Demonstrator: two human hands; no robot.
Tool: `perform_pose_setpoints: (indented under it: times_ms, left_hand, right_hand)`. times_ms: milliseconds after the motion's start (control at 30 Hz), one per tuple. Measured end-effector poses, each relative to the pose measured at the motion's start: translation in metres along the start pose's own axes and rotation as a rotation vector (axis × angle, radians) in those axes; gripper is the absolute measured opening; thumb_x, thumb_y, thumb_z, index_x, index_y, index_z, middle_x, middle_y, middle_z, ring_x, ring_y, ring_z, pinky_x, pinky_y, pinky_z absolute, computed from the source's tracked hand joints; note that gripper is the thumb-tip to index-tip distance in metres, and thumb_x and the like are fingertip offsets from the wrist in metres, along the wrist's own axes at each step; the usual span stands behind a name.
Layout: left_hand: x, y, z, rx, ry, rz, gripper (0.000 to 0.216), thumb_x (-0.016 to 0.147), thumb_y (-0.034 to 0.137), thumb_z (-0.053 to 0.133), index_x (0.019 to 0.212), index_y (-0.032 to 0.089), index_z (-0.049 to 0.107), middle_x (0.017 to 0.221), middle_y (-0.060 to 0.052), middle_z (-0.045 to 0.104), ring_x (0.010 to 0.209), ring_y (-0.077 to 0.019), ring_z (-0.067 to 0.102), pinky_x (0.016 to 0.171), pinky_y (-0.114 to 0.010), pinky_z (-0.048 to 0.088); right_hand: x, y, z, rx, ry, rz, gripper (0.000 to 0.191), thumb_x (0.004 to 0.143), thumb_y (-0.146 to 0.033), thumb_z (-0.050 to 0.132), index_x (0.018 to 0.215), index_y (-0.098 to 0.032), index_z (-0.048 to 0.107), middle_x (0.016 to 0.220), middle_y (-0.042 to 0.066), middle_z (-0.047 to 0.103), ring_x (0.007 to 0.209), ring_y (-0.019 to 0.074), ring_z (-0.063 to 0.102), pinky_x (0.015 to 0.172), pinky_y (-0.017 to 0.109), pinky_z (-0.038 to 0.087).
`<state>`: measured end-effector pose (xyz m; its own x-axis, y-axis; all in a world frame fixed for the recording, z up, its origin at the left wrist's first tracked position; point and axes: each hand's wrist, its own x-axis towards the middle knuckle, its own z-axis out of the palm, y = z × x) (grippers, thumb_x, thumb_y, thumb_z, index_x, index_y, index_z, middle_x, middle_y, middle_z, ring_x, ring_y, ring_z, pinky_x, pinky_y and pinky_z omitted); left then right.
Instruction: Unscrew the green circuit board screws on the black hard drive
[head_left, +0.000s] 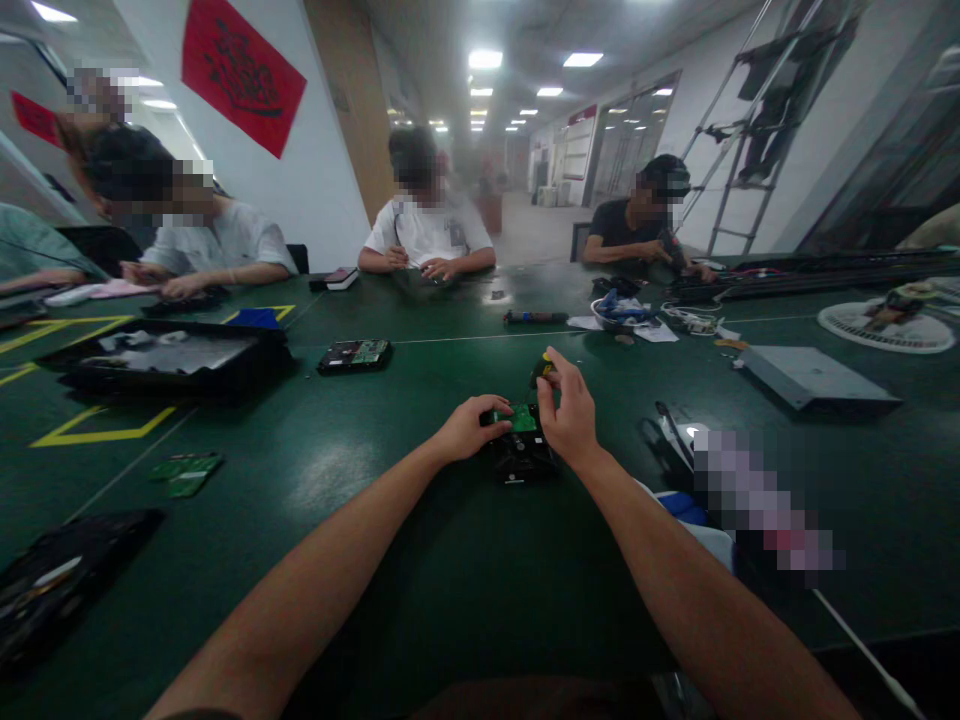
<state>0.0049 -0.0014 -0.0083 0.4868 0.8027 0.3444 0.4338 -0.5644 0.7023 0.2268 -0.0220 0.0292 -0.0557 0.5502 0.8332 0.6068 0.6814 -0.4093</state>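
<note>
On the green table in front of me lies a black hard drive, its green circuit board facing up. My left hand grips its left side, with the fingertips resting at the edge of the board. In my right hand is a screwdriver with a black and yellow handle, held pinched and roughly upright over the board. The screwdriver's tip is too small to make out, so I cannot tell whether it touches a screw.
A second hard drive lies beyond my left hand, near a black tray. Loose green circuit boards sit to the left. A grey metal case and a bowl are at right. Several people work across the table.
</note>
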Motion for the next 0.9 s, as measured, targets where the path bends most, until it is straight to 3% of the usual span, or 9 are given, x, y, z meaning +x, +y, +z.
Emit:
perform_pose_setpoints:
  times_ms: [133, 333, 500, 667, 900]
  left_hand:
    - [0.0001, -0.0007, 0.0005, 0.003, 0.005, 0.002, 0.024, 0.089, 0.029, 0.076, 0.112, 0.023, 0.072, 0.131, -0.007, 0.069, 0.124, -0.0257, 0.064, 0.115, -0.048, 0.043]
    - [-0.0006, 0.0011, -0.0005, 0.015, 0.006, 0.001, 0.024, 0.089, 0.030, 0.076, 0.113, 0.024, 0.073, 0.132, -0.007, 0.069, 0.123, -0.0259, 0.064, 0.114, -0.049, 0.044]
    - [-0.0004, 0.0028, -0.0007, 0.005, 0.012, 0.004, 0.024, 0.090, 0.029, 0.075, 0.113, 0.023, 0.073, 0.131, -0.008, 0.069, 0.123, -0.0258, 0.064, 0.115, -0.049, 0.043]
    - [-0.0003, 0.0037, -0.0009, 0.004, 0.010, 0.009, 0.024, 0.090, 0.030, 0.075, 0.113, 0.023, 0.073, 0.132, -0.007, 0.069, 0.124, -0.0257, 0.064, 0.114, -0.047, 0.043]
    - [-0.0007, 0.0042, -0.0010, 0.010, 0.008, 0.005, 0.024, 0.090, 0.029, 0.075, 0.112, 0.023, 0.073, 0.131, -0.007, 0.070, 0.123, -0.0256, 0.065, 0.114, -0.048, 0.044]
  right_hand:
    - [0.0007, -0.0013, -0.0011, 0.001, 0.009, 0.009, 0.052, 0.101, -0.032, 0.058, 0.152, -0.029, 0.044, 0.127, 0.011, 0.060, 0.103, 0.0243, 0.066, 0.091, 0.046, 0.062]
    - [0.0009, -0.0012, -0.0006, 0.002, 0.000, 0.010, 0.049, 0.105, -0.030, 0.048, 0.153, -0.031, 0.041, 0.132, 0.011, 0.061, 0.105, 0.0242, 0.067, 0.097, 0.049, 0.059]
    - [0.0016, -0.0017, -0.0018, -0.011, 0.016, -0.013, 0.051, 0.102, -0.030, 0.057, 0.151, -0.030, 0.045, 0.123, 0.010, 0.062, 0.104, 0.0241, 0.065, 0.091, 0.045, 0.061]
    - [0.0009, -0.0006, -0.0009, -0.021, 0.006, -0.018, 0.052, 0.104, -0.028, 0.051, 0.154, -0.030, 0.041, 0.131, 0.012, 0.062, 0.109, 0.0252, 0.065, 0.098, 0.049, 0.058]
    - [0.0012, -0.0024, -0.0021, -0.004, 0.003, -0.003, 0.050, 0.102, -0.031, 0.056, 0.151, -0.030, 0.045, 0.126, 0.011, 0.061, 0.105, 0.0248, 0.066, 0.092, 0.046, 0.061]
